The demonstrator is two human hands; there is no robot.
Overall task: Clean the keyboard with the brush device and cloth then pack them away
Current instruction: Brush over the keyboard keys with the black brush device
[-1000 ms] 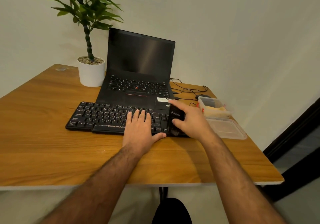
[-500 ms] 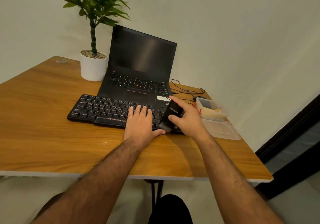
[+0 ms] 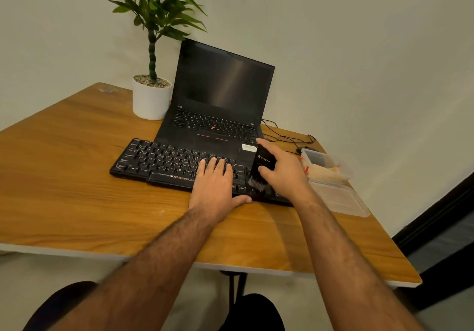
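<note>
a clear container (image 3: pixel 323 163) held a yellow cloth (image 3: pixel 331 173), its lid (image 3: pixel 338 197) alongside on the tabletop (image 3: pixel 64 171). the left hand (image 3: pixel 216 189) lay flat on the keyboard (image 3: pixel 164 162); the right hand (image 3: pixel 284 174) gripped the brush device (image 3: pixel 261 168), bristles on the keys.

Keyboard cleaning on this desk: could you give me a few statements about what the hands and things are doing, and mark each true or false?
1. The right hand holds the brush device with its bristles down on the keyboard. True.
2. The left hand is lifted clear of the keyboard. False: it lies flat on the keys.
3. The laptop is shut. False: its lid is up and the screen is dark.
4. A potted plant stands left of the laptop. True.
5. The clear container sits at the left end of the keyboard. False: it sits to the right.
</note>
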